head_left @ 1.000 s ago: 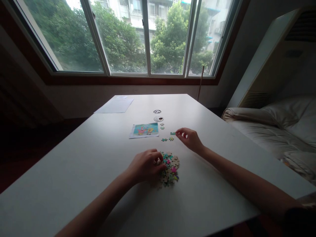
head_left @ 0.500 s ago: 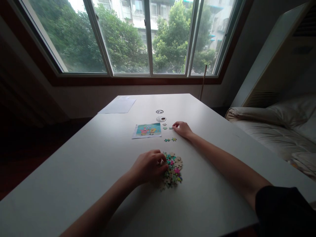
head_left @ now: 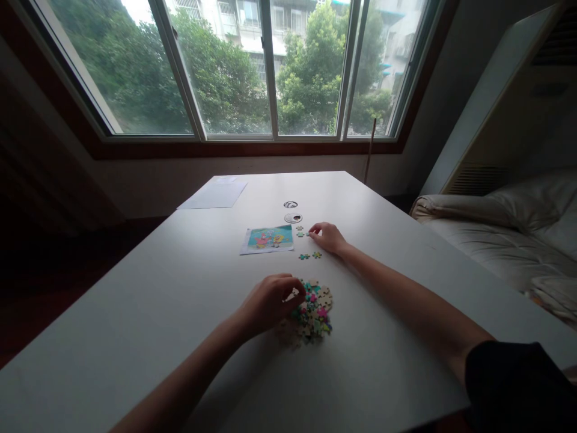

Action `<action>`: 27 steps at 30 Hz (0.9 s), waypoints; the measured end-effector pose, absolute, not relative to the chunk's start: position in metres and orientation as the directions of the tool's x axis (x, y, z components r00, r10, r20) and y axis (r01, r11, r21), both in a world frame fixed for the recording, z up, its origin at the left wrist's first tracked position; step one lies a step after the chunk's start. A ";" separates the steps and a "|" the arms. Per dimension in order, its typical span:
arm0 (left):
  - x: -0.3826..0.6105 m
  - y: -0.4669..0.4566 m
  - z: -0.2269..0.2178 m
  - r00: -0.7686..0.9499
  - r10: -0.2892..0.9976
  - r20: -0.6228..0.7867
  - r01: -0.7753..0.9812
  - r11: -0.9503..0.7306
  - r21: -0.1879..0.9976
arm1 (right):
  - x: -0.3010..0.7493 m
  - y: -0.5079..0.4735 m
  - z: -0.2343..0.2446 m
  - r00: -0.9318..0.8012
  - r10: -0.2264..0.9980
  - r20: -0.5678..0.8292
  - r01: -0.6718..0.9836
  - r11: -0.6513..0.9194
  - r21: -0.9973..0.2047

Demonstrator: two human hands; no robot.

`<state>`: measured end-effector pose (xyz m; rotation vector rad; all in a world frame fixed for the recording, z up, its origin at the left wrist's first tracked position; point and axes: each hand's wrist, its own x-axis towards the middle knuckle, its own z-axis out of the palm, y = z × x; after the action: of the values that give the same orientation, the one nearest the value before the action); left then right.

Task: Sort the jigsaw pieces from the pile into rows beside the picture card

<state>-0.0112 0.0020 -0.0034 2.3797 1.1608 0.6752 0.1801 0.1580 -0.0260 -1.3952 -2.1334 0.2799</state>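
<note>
My left hand (head_left: 273,304) is at the left edge of a heap of jigsaw puzzle pieces (head_left: 315,313), some coloured side up, others plain tan. Its thumb and fingers are curled together in a pinch; whatever lies between the tips is too small to make out. Farther off, my right hand (head_left: 328,239) rests on the table with its fingertips closed on a small jigsaw piece (head_left: 308,234). Just left of that piece lie two pale green pieces (head_left: 300,234), one behind the other. Nearer me are two more pieces (head_left: 305,257), side by side. A cartoon picture sheet (head_left: 269,238) lies to their left.
Two round black-and-white discs (head_left: 293,218) lie beyond the picture on the white table (head_left: 157,313). White paper (head_left: 214,194) lies at the far left corner. A window rises behind the table, and a pale sofa (head_left: 478,234) stands to the right.
My right hand has slid slightly left with its piece, closer to the pale green pieces. My left fingers have drawn together and lifted a little at the heap.
</note>
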 end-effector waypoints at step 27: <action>-0.004 0.004 -0.013 0.428 0.885 0.187 0.366 -0.358 0.859 | 0.196 0.019 -0.015 -0.560 0.665 0.495 0.420 0.742 -0.522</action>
<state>-0.0037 0.0042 -0.0128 1.9162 1.0592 0.8579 0.1955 0.0188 -0.0149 -0.8120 -2.2431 0.4540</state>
